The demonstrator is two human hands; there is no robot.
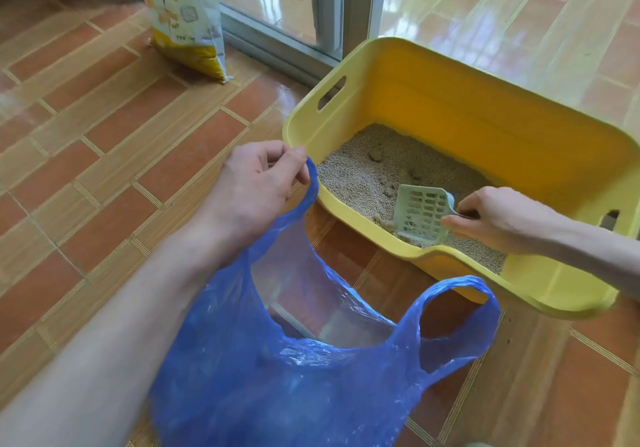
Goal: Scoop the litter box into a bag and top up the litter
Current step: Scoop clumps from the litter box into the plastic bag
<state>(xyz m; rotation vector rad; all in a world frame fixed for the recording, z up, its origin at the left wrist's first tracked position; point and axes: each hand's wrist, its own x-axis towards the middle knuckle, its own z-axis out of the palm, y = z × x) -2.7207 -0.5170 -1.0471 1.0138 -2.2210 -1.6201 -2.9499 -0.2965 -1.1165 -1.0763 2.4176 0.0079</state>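
Note:
A yellow litter box sits on the tiled floor, holding beige litter with several brown clumps. My right hand grips the handle of a pale green slotted scoop, whose blade dips into the litter near the box's front wall. My left hand pinches one handle of a blue plastic bag, holding it up just left of the box. The bag's mouth hangs open in front of the box, and its other handle droops free at the right.
A yellow-and-white litter sack stands upright on the floor at the back left. A sliding glass door with a grey frame runs behind the box. Orange floor tiles spread to the left.

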